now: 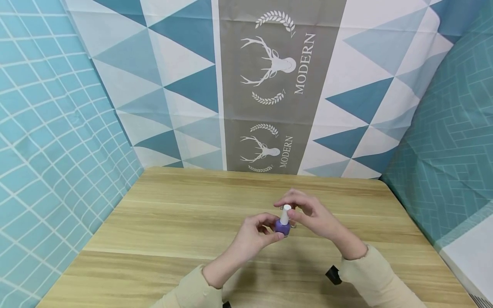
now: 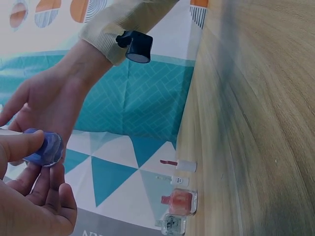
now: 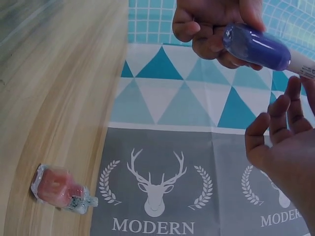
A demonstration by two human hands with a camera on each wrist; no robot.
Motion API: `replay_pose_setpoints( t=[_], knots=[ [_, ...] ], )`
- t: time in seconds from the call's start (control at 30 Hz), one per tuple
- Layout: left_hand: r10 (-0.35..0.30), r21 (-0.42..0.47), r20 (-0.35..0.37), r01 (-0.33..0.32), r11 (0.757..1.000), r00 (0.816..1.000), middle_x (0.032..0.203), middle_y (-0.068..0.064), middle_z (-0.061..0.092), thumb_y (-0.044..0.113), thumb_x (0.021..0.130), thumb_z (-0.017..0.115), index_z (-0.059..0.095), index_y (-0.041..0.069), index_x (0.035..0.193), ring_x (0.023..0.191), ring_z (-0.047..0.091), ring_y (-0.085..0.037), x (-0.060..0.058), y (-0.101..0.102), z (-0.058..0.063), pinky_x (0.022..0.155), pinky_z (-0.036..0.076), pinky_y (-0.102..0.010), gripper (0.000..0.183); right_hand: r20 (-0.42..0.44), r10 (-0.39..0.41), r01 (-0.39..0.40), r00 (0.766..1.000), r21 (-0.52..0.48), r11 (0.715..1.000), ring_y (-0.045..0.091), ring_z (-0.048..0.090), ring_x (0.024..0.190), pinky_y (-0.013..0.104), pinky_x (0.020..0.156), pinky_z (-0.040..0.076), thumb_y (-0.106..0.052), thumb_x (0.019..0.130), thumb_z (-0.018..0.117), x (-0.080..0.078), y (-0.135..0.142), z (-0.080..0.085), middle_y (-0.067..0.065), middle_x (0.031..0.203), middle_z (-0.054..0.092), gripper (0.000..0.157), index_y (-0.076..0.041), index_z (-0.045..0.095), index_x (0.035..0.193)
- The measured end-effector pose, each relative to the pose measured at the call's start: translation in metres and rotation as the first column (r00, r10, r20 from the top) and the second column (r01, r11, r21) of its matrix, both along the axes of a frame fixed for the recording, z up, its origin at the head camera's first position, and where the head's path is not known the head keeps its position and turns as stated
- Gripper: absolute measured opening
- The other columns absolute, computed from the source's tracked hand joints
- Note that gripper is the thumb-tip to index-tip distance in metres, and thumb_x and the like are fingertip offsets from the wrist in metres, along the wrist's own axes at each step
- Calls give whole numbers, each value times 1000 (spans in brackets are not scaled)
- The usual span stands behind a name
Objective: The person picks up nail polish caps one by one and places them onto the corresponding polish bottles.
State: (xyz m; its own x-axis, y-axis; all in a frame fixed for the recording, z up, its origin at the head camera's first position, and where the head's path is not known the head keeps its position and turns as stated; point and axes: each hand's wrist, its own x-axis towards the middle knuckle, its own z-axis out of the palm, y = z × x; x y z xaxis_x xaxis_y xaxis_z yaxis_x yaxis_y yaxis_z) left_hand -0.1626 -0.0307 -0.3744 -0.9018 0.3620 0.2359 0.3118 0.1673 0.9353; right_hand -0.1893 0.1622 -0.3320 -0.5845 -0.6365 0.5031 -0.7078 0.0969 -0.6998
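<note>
A bottle of purple nail polish (image 1: 282, 228) with a tall white cap (image 1: 285, 215) is held up over the table, tilted slightly. My left hand (image 1: 254, 234) grips its glass body between thumb and fingers. At the cap is my right hand (image 1: 310, 213), its thumb against one side and its index finger reaching across the other. In the right wrist view the purple glass (image 3: 258, 46) shows clearly, while the cap's far end runs out of frame.
On the wooden table (image 1: 173, 214) stand an uncapped pink polish bottle (image 2: 182, 202) and a glittery one (image 2: 174, 224). Beside them two white caps, one with a reddish brush (image 2: 187, 165) and one with a pale brush (image 2: 180, 181), stand brush up. Patterned cloth (image 1: 185, 85) hangs behind the table.
</note>
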Motion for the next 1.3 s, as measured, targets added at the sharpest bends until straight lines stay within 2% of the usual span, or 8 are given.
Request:
replay_pose_setpoints(
  t=[0.1, 0.23, 0.47, 0.53, 0.67, 0.8, 0.97, 1.3],
  knots=[
    [-2, -2, 1, 2, 1000, 1000, 88, 3, 65, 20, 73, 73, 65, 15, 96, 78, 57, -12, 0, -1, 0, 67, 46, -24, 24, 26, 50, -50, 998, -23, 999, 16, 47, 91, 28, 68, 45, -3, 89, 48, 0, 1, 0, 6, 104, 53, 26, -9, 58, 112],
    [-3, -2, 0, 3, 1000, 1000, 88, 3, 65, 20, 73, 73, 65, 15, 95, 78, 57, -12, 0, -1, 0, 67, 46, -24, 24, 41, 65, -64, 997, -32, 997, 17, 47, 93, 28, 68, 46, -3, 90, 47, 0, 2, 0, 9, 103, 51, 24, -8, 60, 110],
    [-1, -3, 40, 1, 1000, 999, 89, -4, 65, 7, 75, 70, 64, 7, 96, 79, 56, -19, 17, -2, 30, 67, 45, -25, 22, 49, 5, -3, 999, -41, 999, 15, 49, 86, 27, 61, 47, 0, 86, 53, 0, 3, 0, 6, 97, 52, 18, -7, 63, 100],
    [-2, 3, 38, 2, 1000, 999, 88, -4, 65, 7, 74, 70, 64, 6, 96, 78, 56, -18, 16, -1, 28, 67, 45, -25, 22, 40, -33, 34, 999, -33, 999, 15, 50, 85, 27, 60, 45, -1, 85, 55, -1, 3, -1, 4, 95, 54, 18, -9, 64, 98],
    [5, 2, 37, -5, 1000, 999, 87, -1, 66, 12, 73, 72, 65, 10, 95, 77, 56, -14, 8, -1, 14, 66, 45, -24, 23, 33, -68, 69, 997, -33, 997, 15, 50, 82, 28, 58, 42, -1, 83, 58, -2, 2, -1, 2, 92, 56, 18, -12, 64, 95],
    [8, -6, 28, -8, 1000, 1000, 86, 3, 65, 18, 72, 74, 65, 14, 94, 76, 56, -11, 1, 0, 3, 66, 46, -23, 24, 45, -74, 76, 996, -49, 996, 15, 50, 84, 27, 65, 43, -1, 82, 60, -1, 1, -1, 3, 89, 56, 15, -11, 64, 93],
    [7, -8, 15, -7, 1000, 1000, 85, 4, 65, 20, 72, 74, 65, 15, 93, 76, 57, -10, 0, 0, 1, 66, 46, -23, 24, 50, -74, 78, 996, -79, 994, 15, 48, 80, 26, 69, 43, -1, 79, 63, -1, -1, -2, 3, 87, 55, 13, -8, 62, 89],
    [8, -6, 21, -8, 1000, 1000, 85, 4, 65, 19, 71, 74, 65, 15, 91, 72, 55, -11, 1, 0, 2, 66, 47, -26, 23, 65, -112, 119, 992, -118, 986, 15, 46, 78, 26, 70, 41, -3, 77, 66, -2, -5, -3, 4, 83, 54, 12, -12, 58, 80]
  ],
)
